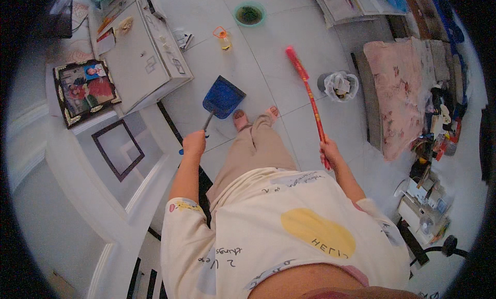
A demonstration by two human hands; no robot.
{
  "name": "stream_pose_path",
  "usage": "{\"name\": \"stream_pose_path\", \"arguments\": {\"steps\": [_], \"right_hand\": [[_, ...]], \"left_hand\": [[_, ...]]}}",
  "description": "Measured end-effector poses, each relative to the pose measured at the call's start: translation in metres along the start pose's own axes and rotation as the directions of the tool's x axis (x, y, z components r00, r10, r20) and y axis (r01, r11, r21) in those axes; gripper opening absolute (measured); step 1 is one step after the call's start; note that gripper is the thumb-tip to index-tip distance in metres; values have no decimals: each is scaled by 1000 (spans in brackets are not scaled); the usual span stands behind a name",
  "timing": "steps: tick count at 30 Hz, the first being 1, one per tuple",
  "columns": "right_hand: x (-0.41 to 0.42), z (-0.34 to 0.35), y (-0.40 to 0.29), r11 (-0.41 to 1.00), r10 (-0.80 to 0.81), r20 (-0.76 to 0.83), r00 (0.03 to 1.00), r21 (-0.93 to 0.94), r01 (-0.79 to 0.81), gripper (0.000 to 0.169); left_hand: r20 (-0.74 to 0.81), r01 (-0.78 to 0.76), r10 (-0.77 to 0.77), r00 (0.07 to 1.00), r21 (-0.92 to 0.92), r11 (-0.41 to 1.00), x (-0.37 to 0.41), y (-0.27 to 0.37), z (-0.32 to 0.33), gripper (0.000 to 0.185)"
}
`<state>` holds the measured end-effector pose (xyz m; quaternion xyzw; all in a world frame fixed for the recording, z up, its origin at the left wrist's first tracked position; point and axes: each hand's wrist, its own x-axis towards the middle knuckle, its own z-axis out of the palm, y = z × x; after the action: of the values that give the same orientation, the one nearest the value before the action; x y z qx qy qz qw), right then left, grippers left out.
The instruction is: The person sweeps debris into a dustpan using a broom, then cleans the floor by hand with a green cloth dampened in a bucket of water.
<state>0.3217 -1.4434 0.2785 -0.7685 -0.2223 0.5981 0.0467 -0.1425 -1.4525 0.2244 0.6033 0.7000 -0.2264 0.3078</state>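
My left hand (194, 142) is closed around the handle of a blue dustpan (224, 97), whose pan is just ahead of my left foot, over the tiled floor. In my right hand (329, 151) is the red patterned handle of a long brush with pink-red bristles (297, 62). The brush points away from me, its bristle end farthest off. Whether the dustpan or the brush touches the floor, I cannot tell.
A lined waste bin (341, 86) with litter stands right of the brush. Farther ahead are a green basin (250, 14) with dark contents and a bottle with an orange handle (224, 41). A white cabinet (141, 55) stands left; a bed with pink floral cloth (393, 90) is right.
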Motion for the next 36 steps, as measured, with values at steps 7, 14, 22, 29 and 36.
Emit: {"name": "stream_pose_path", "arguments": {"steps": [7, 14, 22, 29, 36], "right_hand": [[-12, 49, -3, 999, 30, 246, 969, -42, -20, 39], [-36, 34, -19, 957, 121, 516, 848, -286, 37, 44], [-33, -3, -4, 942, 34, 458, 888, -311, 125, 43], [-37, 33, -44, 956, 151, 385, 910, -291, -36, 42], [-30, 39, -53, 962, 182, 614, 768, -273, -9, 47]], "left_hand": [[-40, -17, 19, 999, 62, 998, 10, 3, 2, 14], [-36, 1, -1, 999, 1, 1000, 12, 19, -1, 16], [-37, 27, -26, 999, 25, 999, -9, 5, 13, 17], [-13, 54, -54, 998, 2, 999, -12, -15, 22, 13], [-74, 41, -37, 997, 54, 998, -16, -9, 20, 17]]}}
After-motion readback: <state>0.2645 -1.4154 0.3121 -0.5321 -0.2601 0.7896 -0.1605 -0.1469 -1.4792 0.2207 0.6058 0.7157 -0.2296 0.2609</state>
